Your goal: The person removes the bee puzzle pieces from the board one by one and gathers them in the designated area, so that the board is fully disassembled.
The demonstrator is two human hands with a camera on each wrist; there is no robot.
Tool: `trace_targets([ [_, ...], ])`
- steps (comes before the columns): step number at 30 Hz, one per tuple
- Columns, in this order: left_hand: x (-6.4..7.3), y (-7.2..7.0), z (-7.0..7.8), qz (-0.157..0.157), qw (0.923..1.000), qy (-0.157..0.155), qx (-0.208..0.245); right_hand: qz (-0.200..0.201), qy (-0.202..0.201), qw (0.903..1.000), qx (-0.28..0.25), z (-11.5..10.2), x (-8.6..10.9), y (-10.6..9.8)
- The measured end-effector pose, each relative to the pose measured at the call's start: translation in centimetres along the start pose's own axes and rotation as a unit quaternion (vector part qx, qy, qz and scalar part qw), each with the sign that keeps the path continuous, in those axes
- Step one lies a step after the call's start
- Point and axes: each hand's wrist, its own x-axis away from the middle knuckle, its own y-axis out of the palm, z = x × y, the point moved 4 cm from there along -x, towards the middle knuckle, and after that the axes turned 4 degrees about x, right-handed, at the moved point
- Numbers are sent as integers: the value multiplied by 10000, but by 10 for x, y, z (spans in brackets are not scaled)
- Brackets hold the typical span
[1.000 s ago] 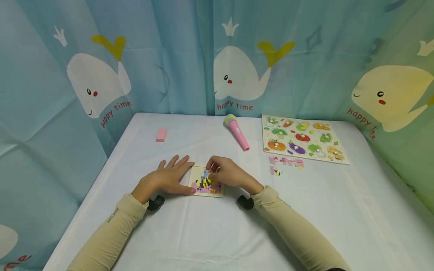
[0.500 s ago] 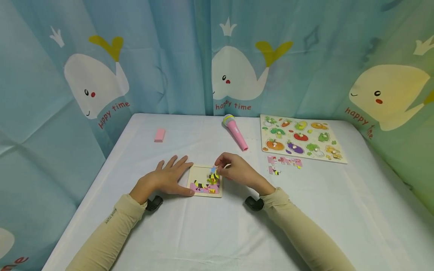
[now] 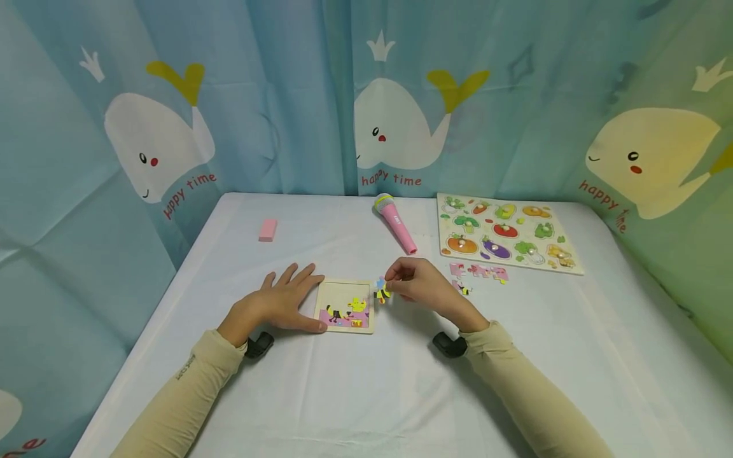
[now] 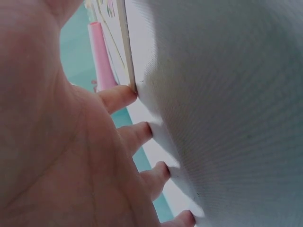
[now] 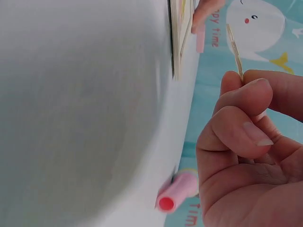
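Head view: the right hand [image 3: 426, 286] has just moved the bee piece [image 3: 381, 290] from over the puzzle board [image 3: 335, 291] to just beside it, so the puzzle is not whole yet. The left hand [image 3: 280, 306] is spread wide, touching the board.

Left wrist view: one finger touches the board's corner.

Right wrist view: fingertips pinch the thin piece.

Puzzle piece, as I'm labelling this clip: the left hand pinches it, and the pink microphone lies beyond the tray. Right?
Not quite: the right hand pinches the puzzle piece, as the head view shows. The pink microphone does lie beyond the tray.
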Motion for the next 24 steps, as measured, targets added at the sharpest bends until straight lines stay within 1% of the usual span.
trace_targets([
  [9,-1,1,0,-1,10000,-15,-14,189,208,9995,-171,12,12,-21],
  [15,-1,0,1,0,10000,-24,-73,345,350,9988,-77,21,22,-41],
  [24,0,1,1,5,10000,-77,-42,593,468,9971,61,34,42,-72],
])
